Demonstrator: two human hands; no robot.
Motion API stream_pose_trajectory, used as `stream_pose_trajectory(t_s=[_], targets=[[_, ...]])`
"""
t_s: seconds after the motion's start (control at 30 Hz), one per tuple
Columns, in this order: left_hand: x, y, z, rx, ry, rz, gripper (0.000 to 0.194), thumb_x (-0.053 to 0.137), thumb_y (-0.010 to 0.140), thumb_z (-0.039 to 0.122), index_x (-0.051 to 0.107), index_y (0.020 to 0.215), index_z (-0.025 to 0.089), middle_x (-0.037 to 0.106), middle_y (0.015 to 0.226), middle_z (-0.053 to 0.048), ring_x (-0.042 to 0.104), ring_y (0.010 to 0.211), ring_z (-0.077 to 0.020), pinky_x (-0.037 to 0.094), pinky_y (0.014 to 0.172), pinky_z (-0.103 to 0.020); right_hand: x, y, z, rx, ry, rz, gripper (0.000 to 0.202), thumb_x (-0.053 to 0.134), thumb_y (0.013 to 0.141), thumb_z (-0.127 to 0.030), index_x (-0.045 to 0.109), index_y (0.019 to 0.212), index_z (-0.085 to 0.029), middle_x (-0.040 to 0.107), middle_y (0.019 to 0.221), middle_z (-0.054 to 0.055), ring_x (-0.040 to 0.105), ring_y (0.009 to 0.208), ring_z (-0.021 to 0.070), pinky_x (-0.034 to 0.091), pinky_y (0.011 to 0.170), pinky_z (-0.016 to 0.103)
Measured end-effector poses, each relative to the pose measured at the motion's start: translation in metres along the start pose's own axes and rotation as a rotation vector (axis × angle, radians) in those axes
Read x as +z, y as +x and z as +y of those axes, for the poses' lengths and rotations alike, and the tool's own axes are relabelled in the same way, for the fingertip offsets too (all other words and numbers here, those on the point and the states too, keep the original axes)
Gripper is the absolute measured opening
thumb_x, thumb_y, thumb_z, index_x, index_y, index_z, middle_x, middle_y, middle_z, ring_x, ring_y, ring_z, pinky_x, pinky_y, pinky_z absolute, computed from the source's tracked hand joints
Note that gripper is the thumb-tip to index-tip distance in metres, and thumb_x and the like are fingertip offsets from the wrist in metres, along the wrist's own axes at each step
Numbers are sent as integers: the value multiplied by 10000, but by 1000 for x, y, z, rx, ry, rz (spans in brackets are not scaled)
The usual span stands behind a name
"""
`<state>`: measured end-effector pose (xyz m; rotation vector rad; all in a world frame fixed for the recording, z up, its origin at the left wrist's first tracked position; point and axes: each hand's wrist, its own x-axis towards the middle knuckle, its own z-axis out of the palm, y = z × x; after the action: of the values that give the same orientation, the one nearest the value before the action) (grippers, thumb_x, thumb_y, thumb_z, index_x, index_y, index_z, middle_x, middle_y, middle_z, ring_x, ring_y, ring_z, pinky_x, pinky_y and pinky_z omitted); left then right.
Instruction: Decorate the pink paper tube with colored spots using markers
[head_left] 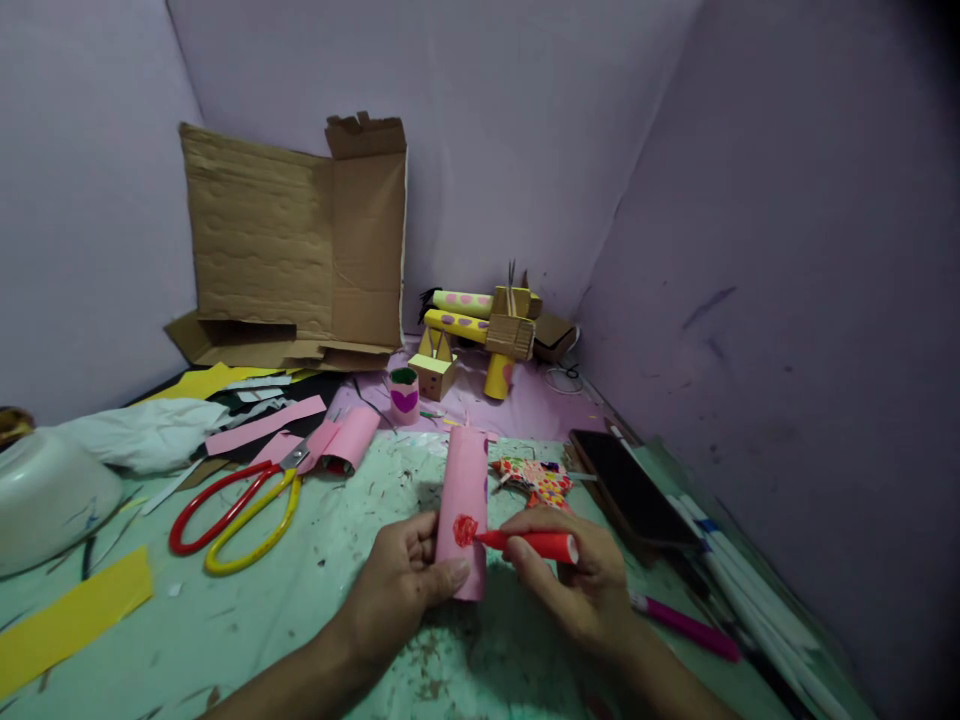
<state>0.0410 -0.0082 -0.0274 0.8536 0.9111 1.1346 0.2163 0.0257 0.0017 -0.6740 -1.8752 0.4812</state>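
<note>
No lettering, label, brand, number or sign can be read here.

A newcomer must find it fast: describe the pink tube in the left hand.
Start at the green tabletop and look to its near middle. There the left hand holds a long pink tube by its lower end. Unlike the shorter pink roll near the scissors, it bears a red scribbled spot.
</note>
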Motion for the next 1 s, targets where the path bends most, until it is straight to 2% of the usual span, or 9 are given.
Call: stream_pose_trajectory(t_s=[0.17,0.27,0.53,0.73,0.9,1.0], targets=[[-2,2,-3,16,-18,-9,463,842,563,322,685,936,97,717,819,-110,640,745,-219,485,660,-288,-2,1,-1,17,12,55,109,600,776,-123,682,799,-191,724,664,18,658,518,145,540,509,249],[-3,3,-4,17,-2,4,415,834,580,321,687,895,95,712,809,-114,632,718,-209,479,638,-284,-2,1,-2,43,24,92,116,594,777,-125,682,803,-195,730,672,19,652,499,143,532,480,249],[-3,2,-4,12,-4,4,429,816,621,339,688,952,99,712,822,-108,627,720,-196,477,636,-281,-1,2,0,32,63,116,124,603,767,-109,683,800,-197,733,668,8,655,501,138,529,468,237],[0,1,1,-26,-30,15,453,836,594,303,685,968,98,719,809,-99,627,717,-179,478,637,-260,0,1,1,41,63,101,132,608,771,-111,692,826,-197,738,689,11,661,518,139,552,523,259],[2,1,3,-27,-32,4,452,836,584,283,691,971,100,719,806,-87,635,722,-182,490,662,-273,1,0,3,33,57,39,136,597,785,-119,690,848,-195,733,709,23,680,584,153,555,557,270],[5,1,7,-34,-36,7,435,843,568,258,692,945,103,713,771,-63,613,669,-151,483,641,-256,1,-1,4,32,48,32,135,605,790,-126,685,865,-204,735,733,17,674,589,145,555,567,267]])
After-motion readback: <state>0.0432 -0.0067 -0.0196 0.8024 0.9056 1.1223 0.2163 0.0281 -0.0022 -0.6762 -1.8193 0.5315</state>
